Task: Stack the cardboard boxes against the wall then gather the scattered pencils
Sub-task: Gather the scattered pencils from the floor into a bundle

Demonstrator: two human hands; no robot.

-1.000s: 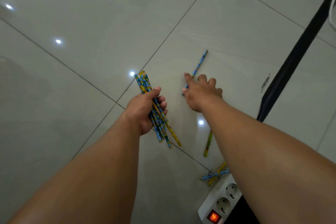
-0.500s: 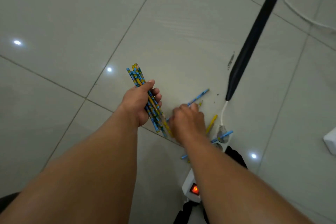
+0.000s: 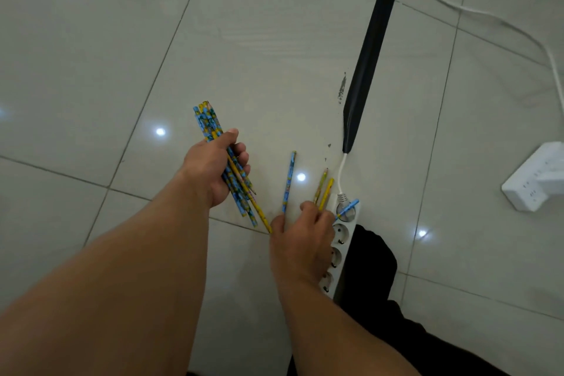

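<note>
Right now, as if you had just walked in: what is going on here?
A person is gathering pencils off a tiled floor. The left hand grips a bundle of pencils. The right hand is down on the loose ones beside a white power strip: a blue pencil, two yellow pencils, and a second blue pencil lying across the strip. Whether it grips any is unclear.

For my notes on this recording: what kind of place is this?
Probably an indoor room, home or office: a glossy tiled floor, a white power strip, and a white cable across the tiles.
</note>
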